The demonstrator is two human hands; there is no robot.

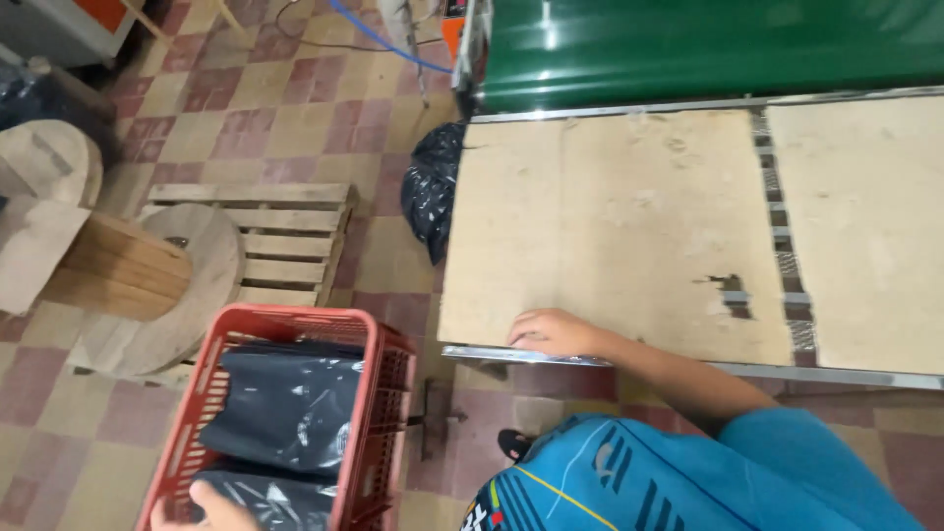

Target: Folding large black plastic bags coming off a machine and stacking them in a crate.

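As left hand (211, 511) touches, black bags (287, 403) lie crosswise, red crate (211, 369).

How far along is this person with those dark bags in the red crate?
Early, by the look of it. The cardboard-covered table has no bags on it, and nothing looks done. In hand: the left hand touches a dark bag in the red crate, while the right hand rests on the table edge. Left: at least two bags in the crate.

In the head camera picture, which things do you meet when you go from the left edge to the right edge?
Wooden cable spool → red plastic crate with black bags → black rubbish bag on the floor → hand on the table edge → cardboard-covered table.
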